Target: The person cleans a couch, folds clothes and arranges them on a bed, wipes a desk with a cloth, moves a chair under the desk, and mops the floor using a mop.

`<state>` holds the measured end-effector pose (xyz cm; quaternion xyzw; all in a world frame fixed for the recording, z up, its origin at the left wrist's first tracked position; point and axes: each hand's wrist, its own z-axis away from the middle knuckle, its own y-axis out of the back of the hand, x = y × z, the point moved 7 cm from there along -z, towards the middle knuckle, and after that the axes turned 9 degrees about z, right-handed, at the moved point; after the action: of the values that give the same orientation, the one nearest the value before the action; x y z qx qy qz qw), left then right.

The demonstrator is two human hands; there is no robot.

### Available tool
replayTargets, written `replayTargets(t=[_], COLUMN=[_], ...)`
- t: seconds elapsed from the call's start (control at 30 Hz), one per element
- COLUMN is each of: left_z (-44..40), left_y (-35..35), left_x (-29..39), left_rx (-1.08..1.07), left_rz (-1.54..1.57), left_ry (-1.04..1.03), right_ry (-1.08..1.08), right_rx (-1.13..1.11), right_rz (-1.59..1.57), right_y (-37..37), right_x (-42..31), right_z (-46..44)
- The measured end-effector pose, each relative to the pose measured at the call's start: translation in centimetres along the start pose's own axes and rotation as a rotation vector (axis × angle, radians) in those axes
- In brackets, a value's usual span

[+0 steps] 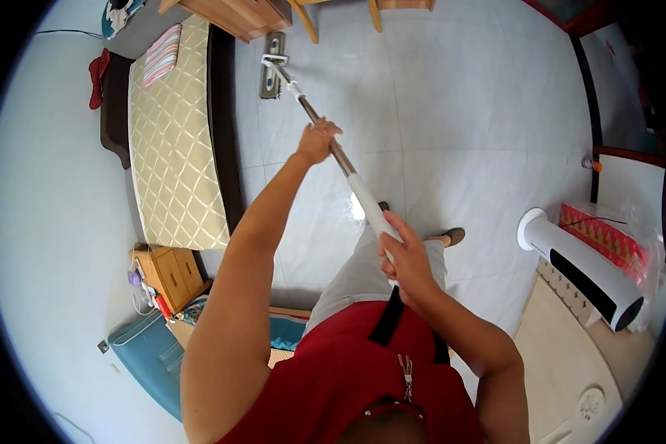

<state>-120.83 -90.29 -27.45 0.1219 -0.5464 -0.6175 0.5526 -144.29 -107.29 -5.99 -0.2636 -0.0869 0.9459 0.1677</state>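
Observation:
A flat mop (362, 196) slants across the middle of the view, with a white lower joint, a metal pole and a white grip. Its grey-brown flat head (271, 83) lies on the tiled floor at the top, beside the bed's dark edge. My left hand (319, 140) is closed around the metal part of the pole. Lower down, my right hand (408, 257) wraps the white grip close to my waist, with the index finger lying along it.
A low bed (176, 148) with a striped folded cloth (162, 55) lines the left. Wooden furniture (248, 16) stands beyond the mop head. At right are a white tower appliance (581, 270), a red box (603, 237) and a pale tabletop (562, 348). Glossy tiles (459, 103) spread ahead.

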Motion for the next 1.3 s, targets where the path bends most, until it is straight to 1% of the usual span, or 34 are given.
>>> replayTargets(t=[0.03, 0.07, 0.13, 0.17, 0.2, 0.27, 0.4, 0.47, 0.53, 0.63, 0.73, 0.83, 0.93, 0.97, 1.07, 1.1, 1.17, 1.2, 1.23, 1.3], left_z=[0.4, 0.4, 1.6, 2.3, 2.9, 3.1, 3.0, 2.9, 2.7, 2.0, 1.8, 1.3, 0.5, 0.3, -0.1, 0.5, 1.9, 2.9, 4.1, 5.8], left_y=[-1.1, -2.3, -1.5, -1.7, -2.1, -4.2, -7.9, -8.9, -9.0, -9.9, -11.0, -11.5, -11.9, -11.9, -11.4, -11.3, -11.1, -10.8, -10.2, -10.6], left_x=[0.7, 0.9, 5.6, 7.8, 10.1, 14.3, 24.9, 30.2, 35.1, 41.0, 45.3, 50.7, 55.8, 57.2, 60.1, 61.0, 63.1, 64.4, 65.4, 66.3], left_rx=[0.084, 0.157, 0.001, 0.016, 0.026, -0.111, -0.219, -0.263, -0.280, -0.394, -0.463, -0.434, -0.364, -0.298, -0.336, -0.242, -0.241, -0.247, -0.204, -0.226], left_rz=[-0.059, 0.057, 0.144, 0.160, 0.178, 0.159, 0.205, 0.247, 0.321, 0.249, 0.319, 0.350, 0.423, 0.430, 0.272, 0.358, 0.355, 0.352, 0.388, 0.392], left_ry=[-0.105, -0.280, -0.354, -0.396, -0.443, -0.432, -0.557, -0.605, -0.659, -0.733, -0.757, -0.817, -0.845, -0.851, -0.826, -0.892, -0.878, -0.875, -0.867, -0.868], right_ry=[-0.025, -0.046, -0.124, -0.164, -0.145, -0.115, -0.054, -0.023, 0.013, 0.038, -0.025, -0.014, 0.013, 0.003, 0.032, -0.021, 0.047, 0.047, 0.047, 0.098], right_rx=[-0.019, -0.040, -0.025, -0.012, 0.005, 0.055, 0.348, 0.484, 0.570, 0.657, 0.715, 0.776, 0.870, 0.891, 0.845, 0.803, 0.790, 0.766, 0.743, 0.682], right_rz=[0.005, 0.011, -0.038, -0.068, -0.040, 0.009, 0.310, 0.406, 0.381, 0.331, 0.281, 0.207, 0.295, 0.321, 0.419, 0.449, 0.492, 0.491, 0.489, 0.563], right_y=[0.8, 1.5, 3.4, 4.6, 6.4, 10.5, 18.7, 21.6, 23.9, 25.9, 26.9, 28.5, 30.1, 30.8, 34.1, 34.5, 37.4, 38.9, 40.4, 42.8], right_x=[0.4, 0.6, 1.5, 2.0, 2.3, 2.8, 0.0, -2.1, -2.9, -2.7, -1.3, -1.2, -2.5, -2.9, -3.1, -3.9, -3.7, -3.6, -3.5, -3.7], right_z=[1.0, 2.1, 4.5, 5.8, 7.1, 9.7, 17.2, 21.3, 24.7, 28.0, 30.6, 33.6, 36.1, 36.8, 38.3, 39.3, 41.9, 43.4, 44.9, 46.1])
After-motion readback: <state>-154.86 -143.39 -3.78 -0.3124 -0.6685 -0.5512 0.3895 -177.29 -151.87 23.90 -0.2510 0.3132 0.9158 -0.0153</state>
